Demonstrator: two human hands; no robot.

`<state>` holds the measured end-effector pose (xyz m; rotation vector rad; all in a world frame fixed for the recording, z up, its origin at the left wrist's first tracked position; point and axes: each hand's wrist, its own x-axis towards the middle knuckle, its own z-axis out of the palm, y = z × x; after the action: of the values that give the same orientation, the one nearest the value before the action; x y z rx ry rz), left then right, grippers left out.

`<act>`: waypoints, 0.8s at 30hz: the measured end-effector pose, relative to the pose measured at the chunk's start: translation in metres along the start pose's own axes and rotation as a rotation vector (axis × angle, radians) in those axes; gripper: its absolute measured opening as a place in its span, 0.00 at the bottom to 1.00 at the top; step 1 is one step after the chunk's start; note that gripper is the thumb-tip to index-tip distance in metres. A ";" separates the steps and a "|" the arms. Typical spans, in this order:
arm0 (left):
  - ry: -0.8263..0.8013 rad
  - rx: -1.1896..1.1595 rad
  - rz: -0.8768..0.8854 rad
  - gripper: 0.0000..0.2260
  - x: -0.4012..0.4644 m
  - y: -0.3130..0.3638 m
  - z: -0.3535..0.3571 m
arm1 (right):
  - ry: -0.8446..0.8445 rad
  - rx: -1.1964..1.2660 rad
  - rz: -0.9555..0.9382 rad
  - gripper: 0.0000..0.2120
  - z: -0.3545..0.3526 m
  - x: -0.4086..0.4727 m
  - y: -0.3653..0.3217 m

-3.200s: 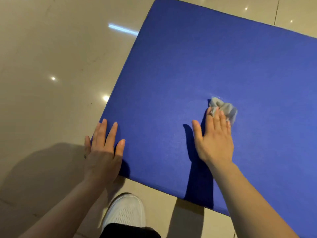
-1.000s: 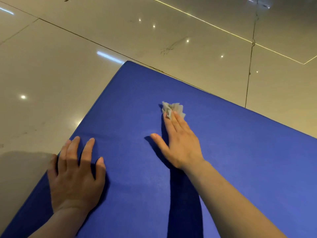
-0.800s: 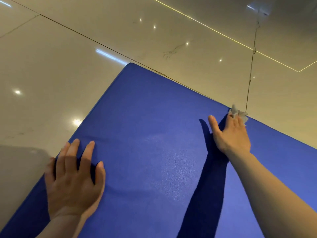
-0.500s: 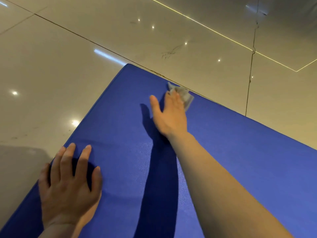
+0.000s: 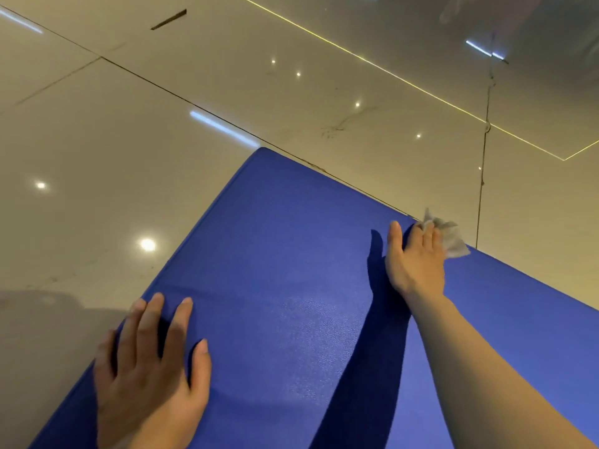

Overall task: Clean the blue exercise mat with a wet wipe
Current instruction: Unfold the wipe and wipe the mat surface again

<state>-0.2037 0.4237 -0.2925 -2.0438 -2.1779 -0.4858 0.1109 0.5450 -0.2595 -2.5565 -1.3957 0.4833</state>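
Nearest the camera, the left hand (image 5: 152,377) lay flat, palm down, on the near left edge of the blue exercise mat (image 5: 285,286), its fingers (image 5: 152,322) straight and spread, holding nothing, the outermost finger reaching past the edge over the tiled floor (image 5: 113,150). The mat lay flat on that glossy floor, its long axis running from the lower left toward the upper right, with one far corner pointing away up the frame. Further out, the right arm stretched forward across the mat, casting a dark shadow beside it. The right hand (image 5: 416,254) was palm down at the mat's far edge, thumb splayed to the left, its straight fingers pressing a crumpled wet wipe (image 5: 450,238) against that edge, the wipe bunching out beyond the fingertips over the floor
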 end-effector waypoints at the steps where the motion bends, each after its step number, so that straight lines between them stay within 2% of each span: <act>1: 0.008 0.014 0.001 0.23 0.000 -0.001 0.001 | 0.005 0.034 -0.057 0.36 0.007 0.004 -0.020; 3: 0.050 0.041 0.003 0.23 -0.003 -0.003 0.005 | -0.029 0.065 -0.234 0.37 0.027 0.003 -0.068; 6: 0.092 0.035 0.008 0.23 -0.001 -0.001 0.010 | -0.227 0.060 -0.426 0.35 0.051 -0.017 -0.132; 9: 0.078 0.027 -0.008 0.23 -0.001 0.001 0.008 | -0.203 -0.043 -0.485 0.35 0.053 -0.030 -0.135; 10: 0.073 0.013 -0.010 0.23 0.000 0.000 0.007 | -0.150 -0.055 -0.432 0.36 0.047 -0.026 -0.119; 14: 0.025 0.002 -0.026 0.24 0.000 0.000 0.006 | -0.002 -0.023 0.027 0.36 0.010 -0.019 -0.034; 15: 0.022 -0.006 -0.029 0.24 0.002 0.000 0.005 | 0.013 0.009 0.090 0.36 0.006 -0.021 -0.023; 17: 0.020 -0.003 -0.034 0.24 0.000 0.001 0.006 | 0.027 0.089 0.093 0.35 0.012 -0.028 -0.028; 19: 0.018 -0.006 -0.038 0.24 -0.001 0.001 0.005 | -0.012 0.163 -0.046 0.35 0.025 -0.042 -0.056; 22: 0.051 0.001 -0.032 0.23 0.001 0.001 0.005 | -0.183 0.176 -0.402 0.35 0.048 -0.081 -0.107; 24: 0.059 0.010 -0.021 0.22 0.001 0.001 0.005 | -0.265 0.146 -0.486 0.34 0.052 -0.102 -0.117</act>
<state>-0.2026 0.4263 -0.2969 -1.9777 -2.1657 -0.5293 -0.0507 0.5228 -0.2509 -1.9928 -1.9138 0.8145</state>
